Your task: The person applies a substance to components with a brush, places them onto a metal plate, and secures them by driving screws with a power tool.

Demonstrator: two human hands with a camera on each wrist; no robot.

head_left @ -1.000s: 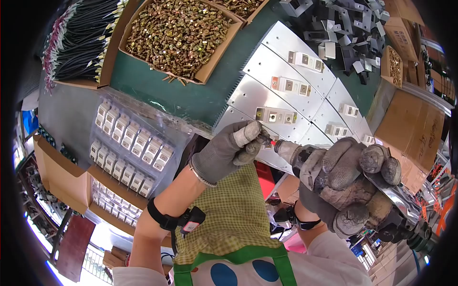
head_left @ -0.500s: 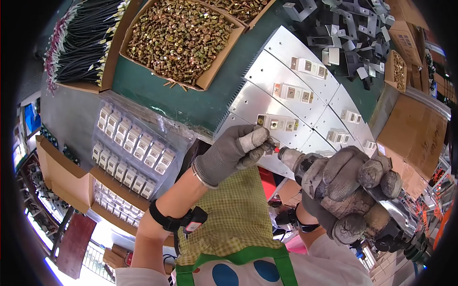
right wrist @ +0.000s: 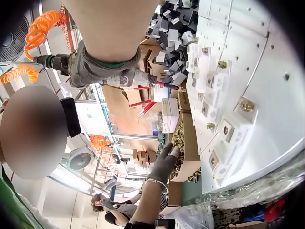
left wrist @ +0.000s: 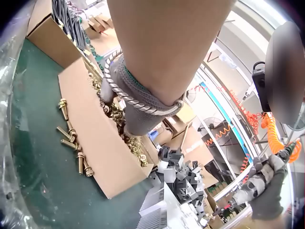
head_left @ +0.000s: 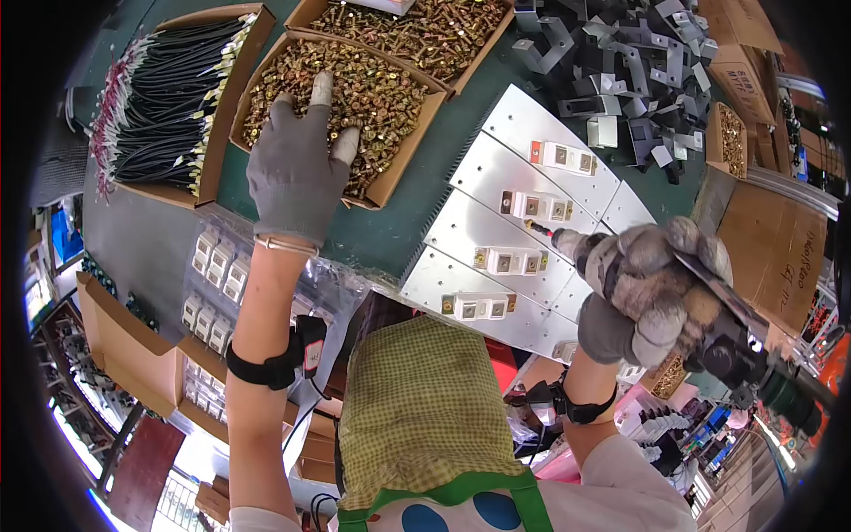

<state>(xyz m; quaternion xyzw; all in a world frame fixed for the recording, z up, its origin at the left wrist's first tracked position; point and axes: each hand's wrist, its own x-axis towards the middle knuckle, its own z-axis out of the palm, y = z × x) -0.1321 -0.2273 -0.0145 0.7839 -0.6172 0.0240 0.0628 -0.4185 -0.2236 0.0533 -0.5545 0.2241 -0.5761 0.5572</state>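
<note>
My gloved left hand [head_left: 301, 168] reaches into a cardboard box of brass-coloured screws [head_left: 377, 97], fingers spread over the pile and fingertips touching it. My gloved right hand [head_left: 651, 288] grips an air screwdriver [head_left: 731, 365], whose dark bit [head_left: 537, 228] points left over metal plates [head_left: 456, 230]. In the head view the bit tip overlaps the edge of a white terminal block [head_left: 534, 207]. Another white block [head_left: 511, 260] sits on the plate nearer to me. Brass screw heads show on blocks [right wrist: 224, 136] in the right wrist view.
Black cables [head_left: 168, 106] fill a box at far left, and black metal brackets [head_left: 629, 71] lie heaped at back right. Several loose screws [left wrist: 71, 136] lie beside the screw box. A plastic tray of white blocks [head_left: 217, 266] stands left. An orange coiled hose [right wrist: 43, 31] hangs by the screwdriver.
My left hand has left the bit, where its fingers were pinched together, and moved up and left into the screw box. The right hand with the screwdriver has shifted slightly up.
</note>
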